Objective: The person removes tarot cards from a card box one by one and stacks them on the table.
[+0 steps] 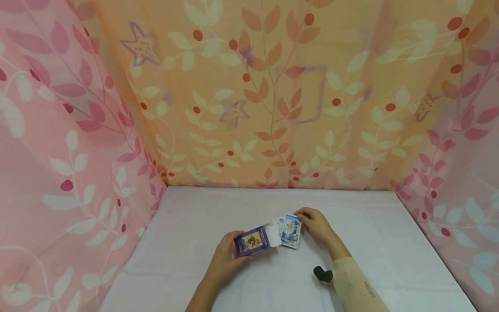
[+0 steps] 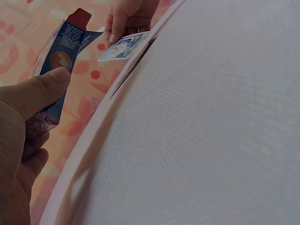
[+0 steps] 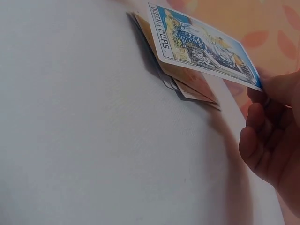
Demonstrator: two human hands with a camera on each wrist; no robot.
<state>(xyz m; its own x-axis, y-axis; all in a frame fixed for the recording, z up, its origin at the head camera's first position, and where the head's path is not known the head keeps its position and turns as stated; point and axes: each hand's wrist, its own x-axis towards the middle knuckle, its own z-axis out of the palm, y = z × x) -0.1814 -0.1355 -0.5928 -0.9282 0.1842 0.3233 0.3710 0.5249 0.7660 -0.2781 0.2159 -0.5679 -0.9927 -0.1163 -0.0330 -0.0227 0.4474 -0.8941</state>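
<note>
A dark blue tarot card box (image 1: 251, 241) tilts in my left hand (image 1: 225, 260), its white flap folded out on the right. In the left wrist view, the thumb lies along the box's printed side (image 2: 60, 58). My right hand (image 1: 317, 227) pinches one tarot card (image 1: 290, 232) by its edge. Its lettering reads "Queen of Cups" in the right wrist view, where the card (image 3: 206, 49) is raised above the cloth. Other cards (image 3: 194, 86) lie loosely stacked below it. Whether cards remain inside the box is hidden.
A small black object (image 1: 322, 274) lies beside the right sleeve (image 1: 352, 281). White cloth (image 1: 218, 206) covers the table. Patterned fabric (image 1: 234, 130) rises behind it, with pink leafy fabric (image 1: 78, 173) at the left and right sides.
</note>
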